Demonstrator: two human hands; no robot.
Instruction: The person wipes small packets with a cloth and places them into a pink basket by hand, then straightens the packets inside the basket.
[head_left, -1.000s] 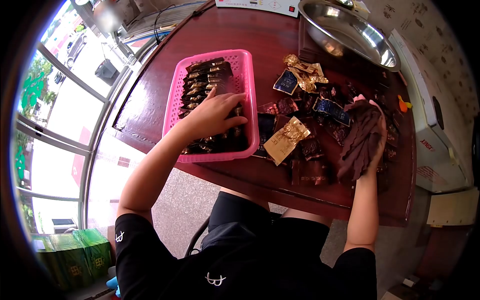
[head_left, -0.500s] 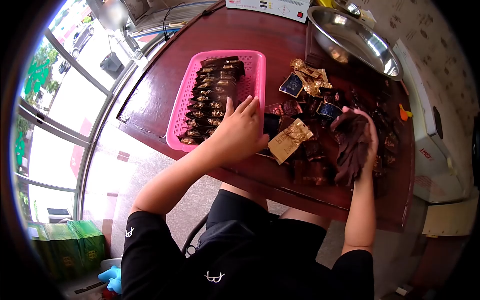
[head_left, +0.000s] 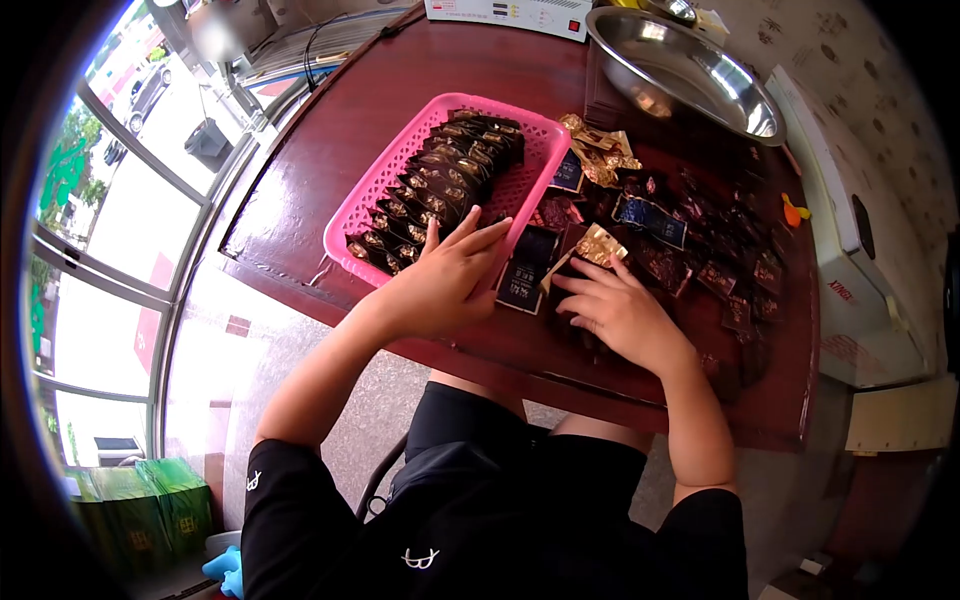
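A pink plastic basket [head_left: 350, 208] holds a row of dark packets [head_left: 440, 175] with gold print, standing on edge. My left hand [head_left: 445, 285] straddles its right rim, fingers reaching inside and thumb outside. Beside it on the table lies a black packet [head_left: 527, 270]. My right hand [head_left: 630, 315] hovers low or rests over the pile, fingers spread, palm down. Its fingertips are by a gold packet [head_left: 600, 245]; whether they touch it I cannot tell. Dark things under the palm are mostly hidden.
Loose dark packets [head_left: 740, 275] spread to the right, with a blue packet [head_left: 650, 220] and gold wrappers [head_left: 600, 150] behind. A steel basin [head_left: 690, 70] stands at the back right, a white machine [head_left: 510, 14] at the back. A white box [head_left: 850, 240] borders the table's right side.
The basket has turned clockwise with my left hand at its rim. My right hand has moved left and turned palm down; the dark brown bundle it held is no longer seen in it.
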